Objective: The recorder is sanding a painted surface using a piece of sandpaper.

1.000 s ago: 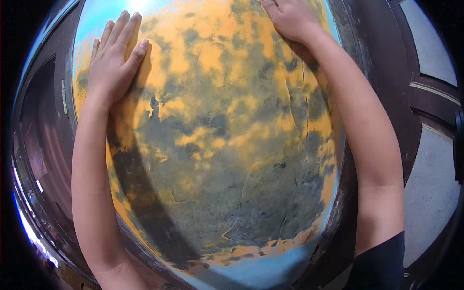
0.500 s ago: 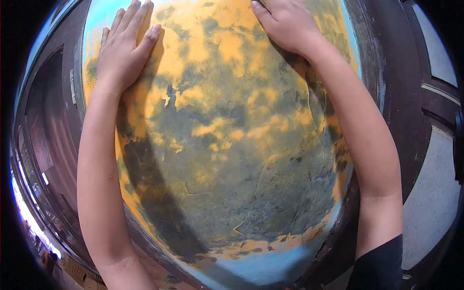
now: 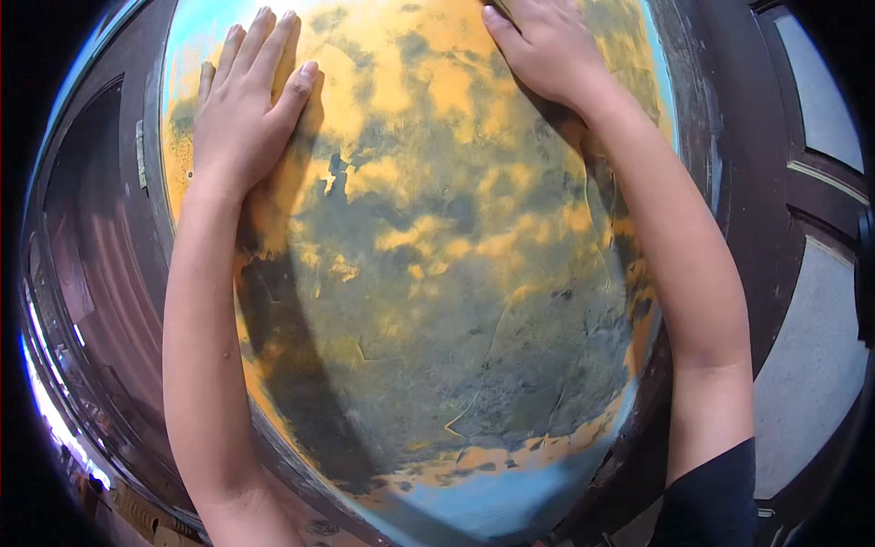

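Evidently, one dark sleeve (image 3: 711, 497) lies nearest, at lower right. Two hands, well apart: the left hand (image 3: 244, 128) appears laid flat, fingers extended, upon one yellow-and-grey painted panel (image 3: 428, 273) directly before the person; the right hand (image 3: 551, 55) is cut off above, so whether it grips anything cannot be told. The panel is judged stiff and firmly set, its cracked surface brittle; flat-palm contact is advisable, clear of the one flaked patch (image 3: 337, 173). Beyond, at right: two pale inset panels (image 3: 825, 91) in dark woodwork (image 3: 752, 182).
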Demonstrator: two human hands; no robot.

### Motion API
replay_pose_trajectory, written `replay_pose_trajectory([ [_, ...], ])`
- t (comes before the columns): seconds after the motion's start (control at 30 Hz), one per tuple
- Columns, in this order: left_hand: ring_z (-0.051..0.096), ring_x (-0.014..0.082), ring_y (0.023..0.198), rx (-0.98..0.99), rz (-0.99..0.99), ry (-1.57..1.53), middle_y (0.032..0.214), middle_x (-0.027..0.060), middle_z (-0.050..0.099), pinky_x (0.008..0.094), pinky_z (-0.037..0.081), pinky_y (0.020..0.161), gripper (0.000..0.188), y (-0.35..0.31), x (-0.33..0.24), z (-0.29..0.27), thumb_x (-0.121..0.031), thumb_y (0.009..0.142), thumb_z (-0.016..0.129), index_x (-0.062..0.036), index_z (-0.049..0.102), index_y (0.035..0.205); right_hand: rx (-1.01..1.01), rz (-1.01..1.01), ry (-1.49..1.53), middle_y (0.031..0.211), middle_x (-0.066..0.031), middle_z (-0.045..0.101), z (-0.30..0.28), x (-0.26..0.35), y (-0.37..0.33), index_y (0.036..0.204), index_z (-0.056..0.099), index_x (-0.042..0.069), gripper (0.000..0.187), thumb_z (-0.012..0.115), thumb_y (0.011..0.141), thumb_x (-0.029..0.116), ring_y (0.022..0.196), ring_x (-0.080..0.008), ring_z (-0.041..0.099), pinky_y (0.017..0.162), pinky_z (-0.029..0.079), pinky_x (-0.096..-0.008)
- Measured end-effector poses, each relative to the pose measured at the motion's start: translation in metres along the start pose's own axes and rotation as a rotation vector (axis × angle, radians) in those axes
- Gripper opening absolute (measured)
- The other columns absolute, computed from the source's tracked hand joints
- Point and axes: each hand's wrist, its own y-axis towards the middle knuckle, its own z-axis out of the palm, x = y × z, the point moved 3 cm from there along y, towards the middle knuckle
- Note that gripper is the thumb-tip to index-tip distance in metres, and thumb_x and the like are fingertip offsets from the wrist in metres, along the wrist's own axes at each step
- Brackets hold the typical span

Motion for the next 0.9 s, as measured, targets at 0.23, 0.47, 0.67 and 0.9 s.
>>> replay_pose_trajectory([
  [0.23, 0.021, 0.0220, 0.149, 0.016, -0.028, -0.003, 0.160, -0.0029, 0.028, 0.0451, 0.017, 0.122, 0.058, -0.005, 0.000, -0.002, -0.056, 0.099, 0.037, -0.0338, 0.033, 0.152, 0.088, -0.106, -0.001, 0.152, -0.0197, 0.037, 0.003, 0.029, -0.003, 0.147, 0.037, 0.006, 0.053, 0.041, 0.100, 0.029, 0.144, -0.0347, 0.029, 0.119, 0.020, -0.0468],
  [0.47, 0.022, 0.0249, 0.149, 0.017, -0.033, -0.012, 0.160, -0.0006, 0.029, 0.0465, 0.015, 0.122, 0.058, -0.005, 0.000, -0.002, -0.054, 0.099, 0.037, -0.0319, 0.035, 0.152, 0.062, -0.070, -0.090, 0.156, -0.0174, 0.032, 0.007, 0.036, 0.002, 0.146, 0.039, 0.006, 0.053, 0.039, 0.101, 0.033, 0.146, -0.0332, 0.025, 0.120, 0.018, -0.0469],
  [0.67, 0.022, 0.0240, 0.149, 0.001, -0.027, -0.010, 0.160, -0.0006, 0.029, 0.0471, 0.013, 0.122, 0.058, -0.001, -0.004, -0.002, -0.055, 0.099, 0.038, -0.0315, 0.035, 0.152, -0.017, -0.012, -0.080, 0.157, -0.0167, 0.031, 0.010, 0.009, 0.014, 0.150, 0.035, 0.007, 0.059, 0.038, 0.101, 0.039, 0.147, -0.0323, 0.024, 0.121, 0.015, -0.0447],
  [0.9, 0.023, 0.0255, 0.149, 0.018, -0.033, -0.005, 0.160, 0.0004, 0.028, 0.0476, 0.014, 0.122, 0.061, -0.005, -0.003, -0.003, -0.058, 0.097, 0.037, -0.0308, 0.034, 0.152, 0.076, -0.107, -0.034, 0.156, -0.0162, 0.033, 0.007, 0.023, 0.017, 0.149, 0.037, 0.006, 0.058, 0.037, 0.101, 0.039, 0.147, -0.0329, 0.023, 0.121, 0.014, -0.0451],
])
